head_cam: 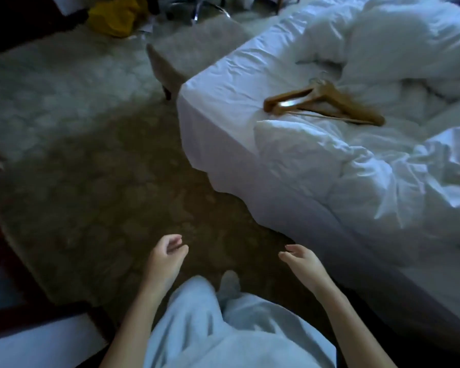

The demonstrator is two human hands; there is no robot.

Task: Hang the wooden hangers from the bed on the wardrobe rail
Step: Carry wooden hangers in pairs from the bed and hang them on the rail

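Observation:
A small stack of wooden hangers (327,100) with metal hooks lies on the white bed (223,83), near the mattress corner, between a pillow and the rumpled duvet. My left hand (166,257) hovers low over the carpet with its fingers loosely curled and nothing in it. My right hand (302,261) is beside it, fingers apart and pointing forward, also holding nothing. Both hands are well short of the hangers, below and to their left. No wardrobe or rail is in view.
Patterned carpet (91,155) covers the floor in front of me. A beige upholstered bench (191,49) stands at the foot of the bed. A yellow bag (117,14) and chrome chair legs (197,9) sit at the far side. Dark wooden furniture (0,248) edges the left.

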